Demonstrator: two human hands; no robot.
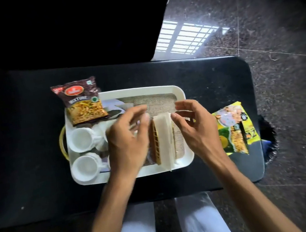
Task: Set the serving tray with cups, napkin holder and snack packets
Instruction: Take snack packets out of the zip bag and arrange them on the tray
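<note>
White napkins (pixel 164 139) are standing upright in the yellow lattice napkin holder (pixel 155 145) on the tray (pixel 140 91), near its front rim. The left hand (pixel 127 139) is curling loosely beside the holder, and contact cannot be told. The right hand (pixel 193 129) is pinching the napkins' top edge narrowly. 2 cups (pixel 81 139) and a brown snack packet (pixel 83 104) are sitting on the tray's left; the yellow packet (pixel 234 128) is lying off it, on the table (pixel 211 72). A sideways tug is likely to tip the narrow holder or spill napkins over the rim.

Home room: polished granite floor (pixel 270 60), low black table (pixel 212 80).
</note>
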